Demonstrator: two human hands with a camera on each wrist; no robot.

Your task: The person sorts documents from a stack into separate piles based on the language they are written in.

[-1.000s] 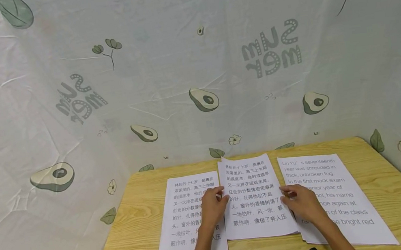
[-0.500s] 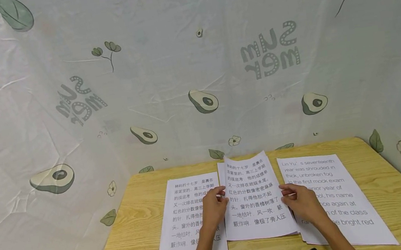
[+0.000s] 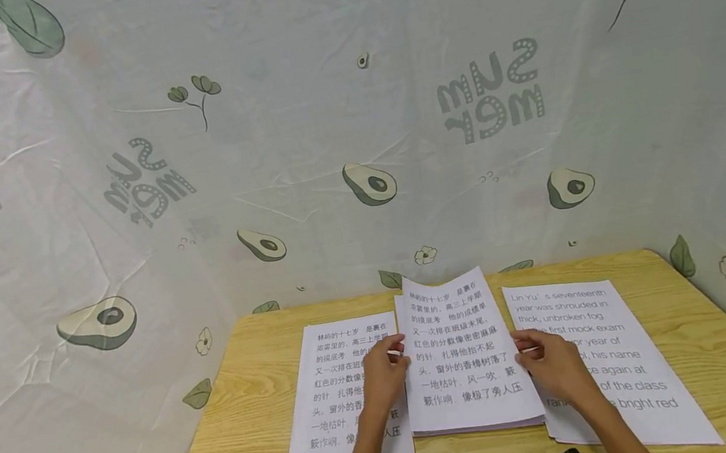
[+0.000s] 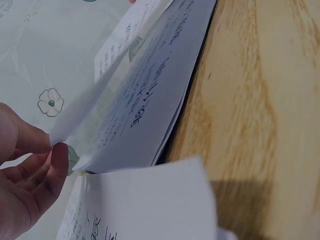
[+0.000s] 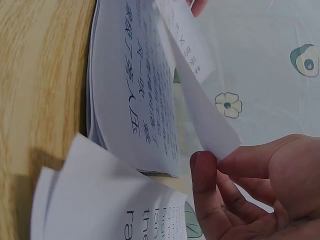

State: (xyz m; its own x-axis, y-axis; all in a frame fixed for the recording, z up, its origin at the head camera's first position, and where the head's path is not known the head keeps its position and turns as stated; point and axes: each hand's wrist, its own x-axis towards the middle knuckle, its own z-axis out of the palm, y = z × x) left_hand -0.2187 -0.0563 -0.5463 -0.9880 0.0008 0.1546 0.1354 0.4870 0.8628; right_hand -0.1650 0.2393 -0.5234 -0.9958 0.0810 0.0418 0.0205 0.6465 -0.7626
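A printed sheet of paper [image 3: 459,353] with Chinese text is raised off the middle stack of papers [image 5: 117,100], its far edge curving upward. My left hand [image 3: 384,378] pinches the sheet's left edge between thumb and fingers. On the opposite edge, my right hand [image 3: 556,368] pinches it likewise. Both wrist views show a gap between the lifted sheet and the printed pages below. In the head view the raised sheet hides most of that middle stack.
To the left lies a stack of Chinese-text papers [image 3: 306,439], partly under my left forearm. English-text papers [image 3: 661,409] lie to the right, beneath my right hand. The wooden table [image 3: 234,388] meets a patterned cloth backdrop [image 3: 302,152] behind.
Both hands keep their pinch on the sheet while it rises off the middle stack. Its far edge has come up higher, and the right hand has shifted slightly right.
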